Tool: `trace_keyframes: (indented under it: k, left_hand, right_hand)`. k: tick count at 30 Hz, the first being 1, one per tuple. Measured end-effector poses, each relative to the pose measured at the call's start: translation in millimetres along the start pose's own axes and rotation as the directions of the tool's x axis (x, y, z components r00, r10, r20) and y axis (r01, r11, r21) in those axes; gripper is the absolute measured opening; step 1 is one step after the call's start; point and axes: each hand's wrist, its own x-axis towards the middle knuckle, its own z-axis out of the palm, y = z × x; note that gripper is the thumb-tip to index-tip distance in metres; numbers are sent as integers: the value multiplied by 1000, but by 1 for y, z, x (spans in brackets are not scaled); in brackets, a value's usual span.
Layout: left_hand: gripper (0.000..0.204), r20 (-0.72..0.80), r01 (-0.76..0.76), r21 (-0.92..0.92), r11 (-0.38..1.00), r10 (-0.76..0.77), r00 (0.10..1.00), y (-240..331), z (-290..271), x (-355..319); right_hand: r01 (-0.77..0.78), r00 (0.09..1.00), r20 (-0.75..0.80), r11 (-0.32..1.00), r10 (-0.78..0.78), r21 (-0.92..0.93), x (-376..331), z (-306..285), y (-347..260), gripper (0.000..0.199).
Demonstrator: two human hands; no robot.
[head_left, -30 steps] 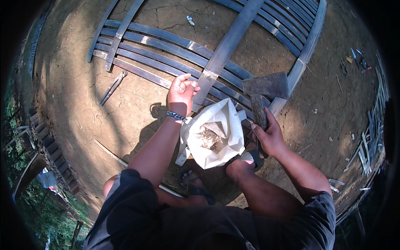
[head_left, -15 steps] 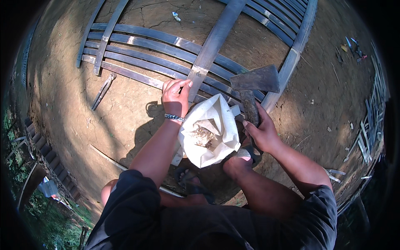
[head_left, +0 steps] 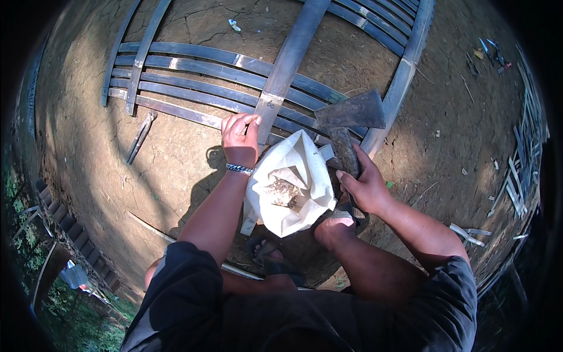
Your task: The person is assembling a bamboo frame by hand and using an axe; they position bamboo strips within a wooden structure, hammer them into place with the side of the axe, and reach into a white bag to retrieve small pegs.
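My left hand [head_left: 239, 141] is closed, thumb against the curled fingers, at the lower end of a dark bamboo crosspiece [head_left: 288, 64]. Whatever those fingers pinch is too small to make out. In my right hand [head_left: 368, 186] is the handle of a hatchet [head_left: 350, 111], its broad, dark blade pointing away from me over the bamboo slats [head_left: 202, 71]. Between my forearms stands a white sack [head_left: 319, 176] with its mouth folded open. Thin brownish pieces that look like nails [head_left: 282, 192] lie inside it.
A pair of pincers [head_left: 141, 138] lies on the dirt to the left. More bamboo framing [head_left: 404, 73] extends to the far right. Split bamboo strips [head_left: 519, 170] are piled at the right edge. My sandalled feet [head_left: 267, 251] are just below and beside the sack.
The view has shifted slightly, so the frame, pincers and hatchet appear a little farther left. Both hands keep their closed grips, and the sack stays between them.
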Motion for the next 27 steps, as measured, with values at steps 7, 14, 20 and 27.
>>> trace_keyframes:
  k: [7, 14, 20, 27]
  left_hand:
    - [9, -21, -40, 47, 998, 41, 999, 7, 6, 1]
    - [10, -60, -77, 87, 993, 83, 995, 6, 14, 1]
    - [8, -80, -81, 73, 994, 86, 993, 3, 6, 3]
    - [12, -84, -49, 81, 996, 56, 995, -3, 11, -1]
  right_hand:
    - [105, 994, -17, 990, -107, -90, 4, 2, -3, 72]
    - [430, 889, 138, 692, -436, -580, 20, 11, -24, 68]
    - [538, 808, 200, 555, -554, -634, 47, 43, -60, 72]
    - [461, 853, 233, 464, -468, -756, 79, 43, -45, 78]
